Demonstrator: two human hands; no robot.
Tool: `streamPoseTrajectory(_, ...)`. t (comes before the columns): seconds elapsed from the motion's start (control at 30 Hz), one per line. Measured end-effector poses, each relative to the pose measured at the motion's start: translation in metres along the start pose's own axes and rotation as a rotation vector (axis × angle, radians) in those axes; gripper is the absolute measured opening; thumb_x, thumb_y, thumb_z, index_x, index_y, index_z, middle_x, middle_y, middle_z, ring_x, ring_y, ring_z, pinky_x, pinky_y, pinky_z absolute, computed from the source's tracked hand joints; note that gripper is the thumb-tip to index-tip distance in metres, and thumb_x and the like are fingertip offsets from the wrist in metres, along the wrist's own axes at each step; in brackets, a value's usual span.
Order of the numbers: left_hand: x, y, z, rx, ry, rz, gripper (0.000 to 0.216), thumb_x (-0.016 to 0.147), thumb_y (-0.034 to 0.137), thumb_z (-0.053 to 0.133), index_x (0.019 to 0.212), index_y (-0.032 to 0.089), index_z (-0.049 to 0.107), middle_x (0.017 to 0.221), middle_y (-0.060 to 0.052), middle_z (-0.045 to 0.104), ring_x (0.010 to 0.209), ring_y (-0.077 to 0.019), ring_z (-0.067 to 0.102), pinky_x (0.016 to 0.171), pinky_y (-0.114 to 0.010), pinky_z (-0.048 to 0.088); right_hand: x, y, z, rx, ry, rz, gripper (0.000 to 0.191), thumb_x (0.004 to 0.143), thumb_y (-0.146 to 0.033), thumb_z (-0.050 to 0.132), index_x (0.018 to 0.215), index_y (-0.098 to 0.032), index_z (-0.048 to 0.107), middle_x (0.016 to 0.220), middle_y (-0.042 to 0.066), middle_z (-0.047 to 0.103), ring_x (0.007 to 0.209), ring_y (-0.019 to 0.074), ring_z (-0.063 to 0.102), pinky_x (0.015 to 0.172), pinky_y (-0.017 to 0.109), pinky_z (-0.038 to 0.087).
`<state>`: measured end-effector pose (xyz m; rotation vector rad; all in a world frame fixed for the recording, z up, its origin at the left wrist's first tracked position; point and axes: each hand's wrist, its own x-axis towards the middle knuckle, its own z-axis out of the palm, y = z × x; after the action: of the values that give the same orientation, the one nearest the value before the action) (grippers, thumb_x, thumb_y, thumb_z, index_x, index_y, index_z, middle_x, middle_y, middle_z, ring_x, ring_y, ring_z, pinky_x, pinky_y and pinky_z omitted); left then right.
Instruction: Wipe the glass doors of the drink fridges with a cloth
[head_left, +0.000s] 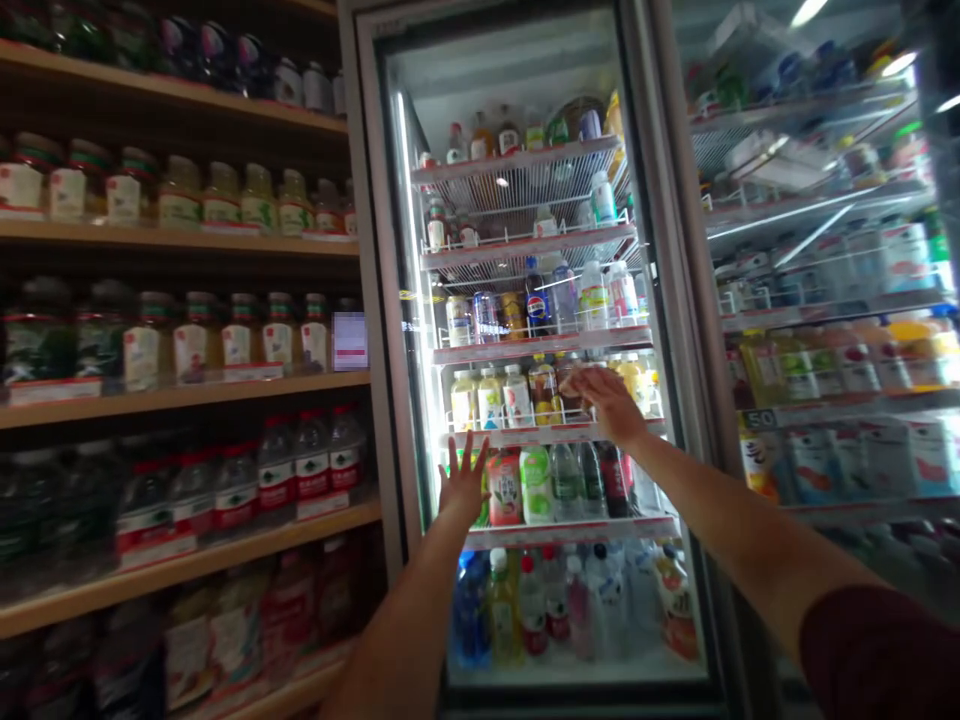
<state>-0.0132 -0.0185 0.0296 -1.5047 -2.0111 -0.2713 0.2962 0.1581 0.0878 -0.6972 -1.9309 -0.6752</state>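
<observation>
A glass-door drinks fridge (375, 300) stands in front of me, lit inside, its wire shelves full of bottles and cans. My left hand (463, 483) is open with fingers spread, raised against the lower left of the door glass in front of a pink-labelled bottle (505, 487). My right hand (604, 399) reaches higher and further right, fingers stretched flat toward the row of yellow and brown bottles (543, 390) on the middle shelf. Neither hand holds anything.
Wooden shelves (180, 395) on the left carry rows of jars and water bottles (311, 465). A second fridge (825, 300) with cartons and bottles stands on the right. A blue cola bottle (537, 300) sits on an upper shelf.
</observation>
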Motion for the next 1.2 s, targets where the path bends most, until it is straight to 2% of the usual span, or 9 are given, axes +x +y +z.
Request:
streamPoseTrajectory(0.1,-0.001,0.0,-0.003,-0.024,-0.025,0.001,0.112,0.097,0.036,0.085,0.182,0.035,0.013,0.191,-0.014,-0.001,0.175,-0.0462,-0.001,0.135,-0.072,0.036,-0.002,-0.014,0.004,-0.01,0.035,0.088,0.062,0.108,-0.016,0.048,0.17,-0.02,0.057,0.181,0.015,0.045,0.172,0.0415,0.035,0.134,0.072,0.038)
streamPoseTrajectory(0.27,-0.002,0.004,-0.011,-0.038,-0.042,0.009,0.112,0.097,0.04,0.087,0.182,0.034,0.014,0.191,-0.014,0.0,0.176,-0.0463,-0.002,0.135,-0.073,0.034,-0.024,-0.029,0.008,0.108,-0.394,-0.501,0.066,0.102,-0.006,0.054,0.161,-0.031,0.067,0.171,0.007,0.061,0.169,0.0308,0.043,0.138,0.064,0.035)
streamPoseTrajectory(0.37,-0.001,0.008,-0.01,-0.064,-0.038,0.0,0.115,0.095,0.041,0.09,0.183,0.032,0.016,0.191,-0.016,0.0,0.176,-0.0477,-0.002,0.135,-0.073,0.033,-0.009,-0.015,0.0,0.109,-0.234,-0.287,0.067,0.098,-0.001,0.054,0.158,-0.027,0.07,0.167,0.008,0.066,0.169,0.0309,0.043,0.139,0.064,0.035)
streamPoseTrajectory(0.5,0.001,0.011,-0.004,-0.121,-0.012,-0.008,0.12,0.092,0.037,0.093,0.183,0.032,0.016,0.192,-0.014,-0.001,0.177,-0.0493,-0.003,0.136,-0.076,0.028,0.0,-0.012,0.0,0.048,-0.061,0.064,0.072,0.106,-0.003,0.042,0.176,-0.018,0.046,0.186,0.012,0.039,0.178,0.0341,0.02,0.142,0.066,0.023)
streamPoseTrajectory(0.67,0.0,0.011,-0.001,-0.139,0.025,0.031,0.116,0.096,0.032,0.09,0.184,0.029,0.014,0.193,-0.012,0.001,0.177,-0.0504,-0.002,0.135,-0.079,0.027,-0.019,-0.029,-0.004,0.105,-0.466,-0.343,0.069,0.104,-0.002,0.047,0.164,-0.03,0.064,0.176,0.003,0.056,0.173,0.0289,0.034,0.144,0.064,0.024)
streamPoseTrajectory(0.73,0.0,0.011,-0.001,-0.134,0.012,0.024,0.117,0.095,0.033,0.091,0.184,0.03,0.013,0.193,-0.012,0.001,0.177,-0.0495,-0.001,0.136,-0.077,0.028,-0.009,-0.024,-0.008,0.092,-0.409,-0.31,0.067,0.105,-0.003,0.047,0.164,-0.029,0.064,0.176,0.003,0.056,0.173,0.0288,0.035,0.144,0.065,0.025)
streamPoseTrajectory(0.9,0.002,0.012,-0.003,-0.118,-0.02,0.003,0.123,0.094,0.036,0.092,0.183,0.033,0.008,0.193,-0.012,-0.001,0.177,-0.0478,-0.005,0.137,-0.076,0.027,0.01,-0.018,-0.003,0.007,-0.098,0.096,0.07,0.107,-0.006,0.039,0.177,-0.012,0.042,0.189,0.014,0.029,0.179,0.0383,0.013,0.141,0.074,0.023)
streamPoseTrajectory(1.1,0.002,0.013,-0.007,-0.115,-0.063,-0.004,0.12,0.096,0.04,0.089,0.184,0.032,0.008,0.193,-0.014,-0.004,0.177,-0.0473,-0.007,0.137,-0.076,0.027,-0.026,-0.038,0.003,0.12,-0.493,-0.447,0.069,0.099,-0.002,0.054,0.157,-0.038,0.07,0.169,-0.004,0.063,0.169,0.0255,0.043,0.144,0.061,0.025)
streamPoseTrajectory(1.2,0.002,0.013,-0.007,-0.107,-0.061,-0.009,0.116,0.099,0.043,0.085,0.183,0.032,0.006,0.192,-0.014,-0.005,0.177,-0.0463,-0.009,0.137,-0.076,0.027,-0.007,-0.025,-0.006,0.063,-0.298,-0.236,0.068,0.104,-0.003,0.048,0.165,-0.029,0.062,0.178,0.003,0.053,0.173,0.0295,0.034,0.143,0.066,0.024)
